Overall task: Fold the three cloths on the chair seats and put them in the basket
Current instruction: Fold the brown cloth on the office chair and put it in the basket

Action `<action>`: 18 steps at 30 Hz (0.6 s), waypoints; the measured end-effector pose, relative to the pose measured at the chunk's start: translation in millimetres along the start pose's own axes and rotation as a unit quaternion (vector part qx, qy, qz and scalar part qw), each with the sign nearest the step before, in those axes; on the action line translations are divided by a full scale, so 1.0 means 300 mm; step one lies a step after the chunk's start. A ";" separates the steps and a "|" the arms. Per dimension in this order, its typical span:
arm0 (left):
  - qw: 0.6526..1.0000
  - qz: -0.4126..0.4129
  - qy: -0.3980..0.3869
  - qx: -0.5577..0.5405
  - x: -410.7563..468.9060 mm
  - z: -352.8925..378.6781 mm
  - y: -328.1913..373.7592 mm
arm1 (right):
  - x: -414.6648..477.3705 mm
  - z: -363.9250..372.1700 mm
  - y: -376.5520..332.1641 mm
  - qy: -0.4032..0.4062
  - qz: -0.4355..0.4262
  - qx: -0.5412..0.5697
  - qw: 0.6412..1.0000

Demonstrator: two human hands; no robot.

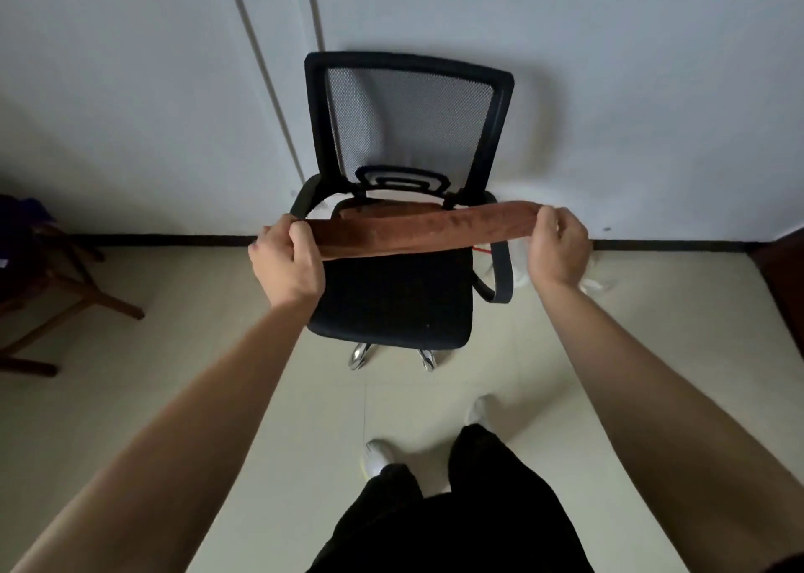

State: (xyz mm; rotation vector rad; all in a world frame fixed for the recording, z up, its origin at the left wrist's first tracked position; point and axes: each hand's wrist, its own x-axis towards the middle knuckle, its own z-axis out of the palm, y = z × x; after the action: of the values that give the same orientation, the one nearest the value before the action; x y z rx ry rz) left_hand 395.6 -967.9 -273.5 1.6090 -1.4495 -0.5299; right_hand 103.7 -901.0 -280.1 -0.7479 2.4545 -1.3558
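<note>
A brown cloth (417, 231) is stretched out level above the seat of a black office chair (391, 298). My left hand (287, 263) grips its left end, and my right hand (559, 246) pinches its right end. The cloth forms a long narrow band, with part of it lying toward the back of the seat. No basket is in view.
A wooden chair (48, 285) with dark blue fabric (21, 224) on it stands at the left. A white plastic bag (596, 272) lies on the floor to the right of the office chair. A white wall is behind; my legs and white shoes are below.
</note>
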 end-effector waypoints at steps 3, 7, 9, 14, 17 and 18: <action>0.995 0.041 -0.072 0.064 -0.165 -0.025 -0.141 | -0.117 -0.018 0.176 -0.055 0.020 -0.079 0.995; 0.972 0.082 -0.159 0.152 -0.369 -0.066 -0.289 | -0.239 -0.066 0.368 -0.145 0.012 -0.177 0.973; 0.949 0.086 -0.211 0.220 -0.447 -0.083 -0.350 | -0.284 -0.094 0.448 -0.185 0.006 -0.230 0.956; 0.911 0.060 -0.290 0.287 -0.621 -0.132 -0.407 | -0.374 -0.177 0.583 -0.275 -0.017 -0.312 0.909; 0.884 0.053 -0.334 0.323 -0.733 -0.163 -0.404 | -0.430 -0.249 0.648 -0.296 -0.044 -0.324 0.898; 0.871 0.050 -0.352 0.338 -0.765 -0.172 -0.397 | -0.446 -0.271 0.667 -0.301 -0.052 -0.327 0.894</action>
State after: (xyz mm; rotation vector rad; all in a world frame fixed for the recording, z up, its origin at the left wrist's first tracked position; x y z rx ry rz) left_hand 451.9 -742.9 -398.9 1.9519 -2.4604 -0.6217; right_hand 116.7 -682.4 -409.0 -1.2278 2.3219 -0.1897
